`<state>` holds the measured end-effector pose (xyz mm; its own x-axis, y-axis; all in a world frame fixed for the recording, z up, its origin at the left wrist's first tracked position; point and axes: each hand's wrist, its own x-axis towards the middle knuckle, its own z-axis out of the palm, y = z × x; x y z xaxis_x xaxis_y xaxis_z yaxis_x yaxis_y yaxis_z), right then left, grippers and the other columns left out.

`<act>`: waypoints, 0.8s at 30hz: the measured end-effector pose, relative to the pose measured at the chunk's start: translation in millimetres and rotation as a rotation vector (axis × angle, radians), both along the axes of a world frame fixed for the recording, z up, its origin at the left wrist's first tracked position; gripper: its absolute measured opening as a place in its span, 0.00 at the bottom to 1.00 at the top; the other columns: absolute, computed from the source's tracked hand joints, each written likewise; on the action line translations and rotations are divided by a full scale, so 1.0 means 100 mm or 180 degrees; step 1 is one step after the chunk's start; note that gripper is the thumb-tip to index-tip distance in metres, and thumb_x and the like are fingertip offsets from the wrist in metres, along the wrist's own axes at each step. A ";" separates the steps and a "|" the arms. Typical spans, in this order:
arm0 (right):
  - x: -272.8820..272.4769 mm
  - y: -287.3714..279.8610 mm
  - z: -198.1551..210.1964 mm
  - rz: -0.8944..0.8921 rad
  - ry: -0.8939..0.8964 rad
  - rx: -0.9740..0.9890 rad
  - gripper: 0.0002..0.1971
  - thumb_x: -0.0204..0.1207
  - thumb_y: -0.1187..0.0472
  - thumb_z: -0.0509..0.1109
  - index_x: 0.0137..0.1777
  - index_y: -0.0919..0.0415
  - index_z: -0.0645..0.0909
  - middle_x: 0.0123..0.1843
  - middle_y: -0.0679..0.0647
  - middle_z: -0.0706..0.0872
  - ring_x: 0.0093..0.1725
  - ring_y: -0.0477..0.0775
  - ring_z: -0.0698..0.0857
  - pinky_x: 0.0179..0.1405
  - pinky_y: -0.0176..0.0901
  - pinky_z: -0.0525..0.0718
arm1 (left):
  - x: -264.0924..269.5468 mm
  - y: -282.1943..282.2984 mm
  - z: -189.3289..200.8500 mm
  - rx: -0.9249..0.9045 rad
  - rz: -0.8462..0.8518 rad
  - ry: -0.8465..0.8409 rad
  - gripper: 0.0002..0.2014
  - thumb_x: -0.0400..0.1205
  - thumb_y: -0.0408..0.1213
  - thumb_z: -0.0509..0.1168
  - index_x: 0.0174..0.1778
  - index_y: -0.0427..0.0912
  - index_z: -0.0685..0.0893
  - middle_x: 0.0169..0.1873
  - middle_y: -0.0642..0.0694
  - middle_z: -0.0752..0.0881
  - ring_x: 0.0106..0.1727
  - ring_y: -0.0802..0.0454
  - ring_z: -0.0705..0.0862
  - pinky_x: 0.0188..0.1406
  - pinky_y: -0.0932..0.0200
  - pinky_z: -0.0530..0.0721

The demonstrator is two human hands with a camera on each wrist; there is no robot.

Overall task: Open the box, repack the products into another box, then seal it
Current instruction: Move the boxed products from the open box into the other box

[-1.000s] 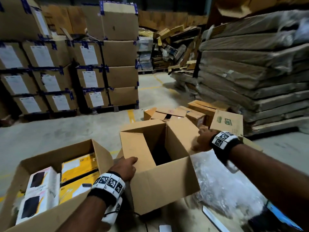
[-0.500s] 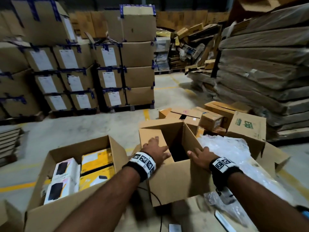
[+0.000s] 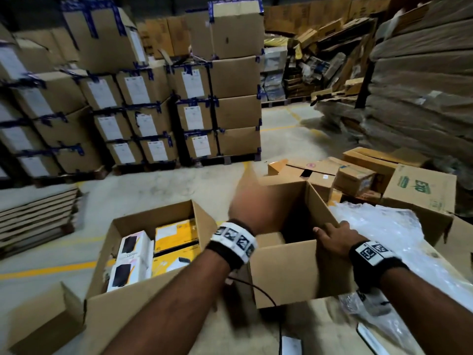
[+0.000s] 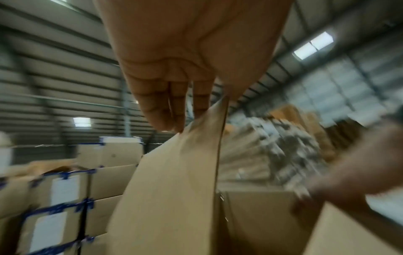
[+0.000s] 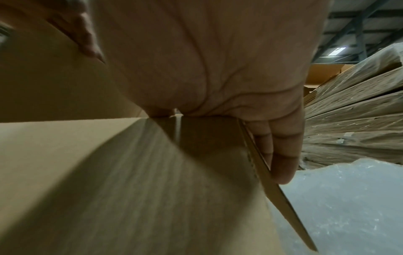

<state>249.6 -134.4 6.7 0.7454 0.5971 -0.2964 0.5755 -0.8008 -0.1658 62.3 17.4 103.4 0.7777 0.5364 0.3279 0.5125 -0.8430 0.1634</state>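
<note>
An empty cardboard box (image 3: 294, 272) stands open in front of me. To its left an open box (image 3: 122, 301) holds white product boxes (image 3: 130, 254) and yellow ones (image 3: 176, 237). My left hand (image 3: 249, 198), blurred by motion, is raised over the empty box's left side. In the left wrist view its straight fingers (image 4: 165, 110) touch the upper edge of a standing flap (image 4: 174, 189). My right hand (image 3: 335, 237) sits on the box's near right corner. Its fingers (image 5: 281, 155) curl down outside the right flap (image 5: 272, 181), and the thumb (image 5: 87, 43) lies on the cardboard.
Bubble wrap (image 3: 384, 226) lies right of the empty box, beside a green-printed carton (image 3: 419, 193). Small cartons (image 3: 353, 175) sit behind. Taped cartons on pallets (image 3: 153, 98) fill the back left. Flat cardboard (image 3: 38, 219) is stacked at left, and a black cable (image 3: 256, 290) runs below the box.
My left hand has risen from the box's near left flap and moved farther in, against the standing flap. My right hand has stayed at the near right corner.
</note>
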 end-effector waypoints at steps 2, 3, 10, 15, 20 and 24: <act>0.00 0.01 0.01 0.0019 0.0031 -0.0054 0.34 0.80 0.30 0.43 0.82 0.47 0.60 0.79 0.65 0.61 0.75 0.70 0.71 0.74 0.61 0.71 | -0.30 0.23 0.06 0.0049 0.0404 -0.0218 0.16 0.86 0.47 0.55 0.53 0.44 0.85 0.52 0.43 0.84 0.53 0.42 0.82 0.49 0.47 0.83; 0.01 0.01 0.01 0.0016 0.0048 -0.0067 0.35 0.80 0.30 0.43 0.82 0.47 0.60 0.80 0.65 0.61 0.75 0.70 0.71 0.75 0.61 0.71 | -0.45 0.35 0.06 0.0058 0.0606 -0.0212 0.15 0.85 0.44 0.55 0.53 0.42 0.86 0.52 0.43 0.85 0.53 0.41 0.83 0.49 0.47 0.84; 0.08 0.03 -0.01 -0.0032 0.0141 -0.0116 0.35 0.80 0.30 0.44 0.83 0.47 0.59 0.81 0.63 0.58 0.77 0.69 0.69 0.77 0.60 0.69 | -0.93 0.63 -0.42 -0.0562 0.1469 0.0432 0.16 0.84 0.44 0.56 0.52 0.38 0.86 0.52 0.35 0.88 0.57 0.35 0.85 0.52 0.48 0.83; 0.20 -0.06 0.04 -0.0130 0.0168 -0.0105 0.34 0.82 0.33 0.44 0.83 0.48 0.60 0.81 0.67 0.58 0.78 0.70 0.67 0.78 0.60 0.67 | -0.75 0.52 -0.72 -0.1200 0.1178 0.0692 0.22 0.85 0.53 0.55 0.56 0.37 0.83 0.58 0.34 0.85 0.61 0.34 0.82 0.56 0.50 0.80; 0.03 0.00 0.06 0.0049 0.0217 -0.0047 0.29 0.84 0.36 0.47 0.81 0.49 0.63 0.79 0.66 0.60 0.75 0.69 0.71 0.75 0.58 0.70 | -0.40 0.20 -0.80 -0.2647 0.1013 0.0588 0.41 0.82 0.70 0.41 0.73 0.39 0.76 0.73 0.34 0.76 0.72 0.36 0.76 0.70 0.48 0.71; -0.05 0.00 0.09 0.0087 0.0181 0.0020 0.28 0.84 0.39 0.49 0.79 0.51 0.66 0.76 0.66 0.62 0.72 0.69 0.74 0.73 0.57 0.72 | -0.47 0.20 -0.72 -0.1928 0.1100 0.0899 0.30 0.84 0.61 0.51 0.66 0.39 0.81 0.67 0.37 0.81 0.67 0.36 0.80 0.66 0.48 0.78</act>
<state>244.7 -134.5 15.9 0.7108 0.6191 -0.3340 0.5868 -0.7837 -0.2039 15.4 37.0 30.9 0.5431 0.7883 -0.2892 0.8228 -0.4310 0.3704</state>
